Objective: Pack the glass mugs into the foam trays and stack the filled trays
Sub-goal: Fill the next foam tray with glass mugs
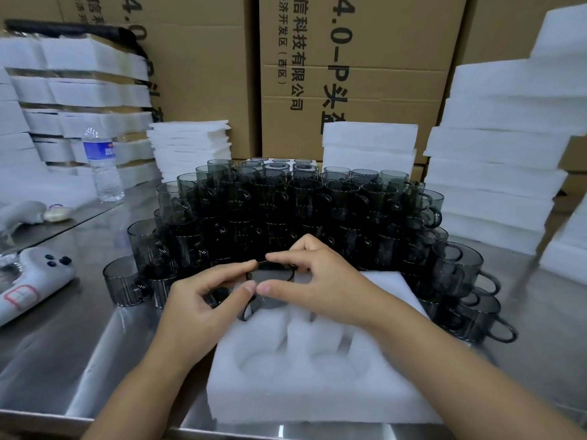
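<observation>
left hand (203,296) + right hand (320,277) both pinching rim of dark mug (270,292), over far pocket of foam tray (286,395), near side of worktop (95,344). imo line handle with notch, press evenly, don't force.

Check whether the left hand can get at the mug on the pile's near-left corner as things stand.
Probably not yet: the left hand pinches the held mug at the foam tray. Once freed, likely yes; the corner mug stands at the pile's edge, its near side unblocked.

Glossy smoked-glass mugs (295,198); matt white foam tray (305,376); brushed-steel table (63,344).
</observation>
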Available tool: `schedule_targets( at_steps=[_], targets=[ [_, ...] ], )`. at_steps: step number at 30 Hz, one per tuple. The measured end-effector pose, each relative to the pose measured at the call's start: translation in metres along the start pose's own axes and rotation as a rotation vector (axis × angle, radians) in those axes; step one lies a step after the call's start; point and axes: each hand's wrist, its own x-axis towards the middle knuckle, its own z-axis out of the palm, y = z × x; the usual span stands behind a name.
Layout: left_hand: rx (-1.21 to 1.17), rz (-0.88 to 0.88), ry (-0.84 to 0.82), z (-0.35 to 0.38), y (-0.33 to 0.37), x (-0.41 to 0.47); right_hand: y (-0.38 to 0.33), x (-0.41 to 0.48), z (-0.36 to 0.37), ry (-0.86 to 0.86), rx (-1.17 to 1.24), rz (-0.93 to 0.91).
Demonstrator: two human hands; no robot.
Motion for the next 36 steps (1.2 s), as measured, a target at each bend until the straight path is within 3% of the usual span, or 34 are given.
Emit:
schedule_targets(
  at_steps=[9,15,26,36],
  targets=[
    [-0.059,0.001,-0.001,0.001,0.001,0.004,-0.001,0.000,-0.003,-0.068,-0.021,0.042],
    [0.008,0.085,-0.041,0.001,0.003,0.006,-0.001,0.001,-0.003,-0.105,-0.101,0.037],
    [0.061,0.082,-0.093,0.002,0.008,0.004,0.002,0.006,-0.006,-0.188,-0.206,0.054],
    [0.045,0.088,-0.139,-0.002,0.006,0.008,0.009,0.007,-0.004,-0.165,-0.205,0.027]
  ],
)
